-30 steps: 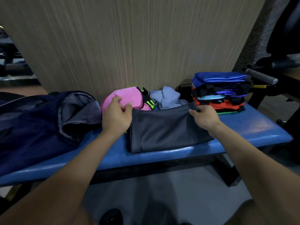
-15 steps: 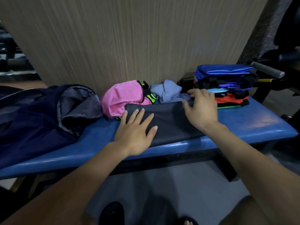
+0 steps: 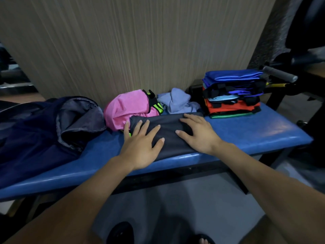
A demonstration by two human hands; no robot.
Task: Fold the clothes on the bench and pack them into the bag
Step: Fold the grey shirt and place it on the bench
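A folded dark grey garment (image 3: 168,132) lies on the blue bench (image 3: 255,136) in front of me. My left hand (image 3: 140,143) presses flat on its left part with spread fingers. My right hand (image 3: 198,132) lies flat on its right part. Behind it sit a crumpled pink garment (image 3: 128,108) with a neon-green and black piece, and a crumpled light blue garment (image 3: 177,101). A navy bag (image 3: 44,127) with a grey lining lies open on the bench's left end. A stack of folded clothes (image 3: 232,95) stands at the right.
A striped beige wall panel (image 3: 140,41) rises right behind the bench. Dark gym equipment with a grey handle (image 3: 279,73) stands at the right. The grey floor and my feet show below the bench.
Both hands let go of the grey garment's far edge after folding it toward me and now lie flat on it. The right hand slid left, closer to the left hand.
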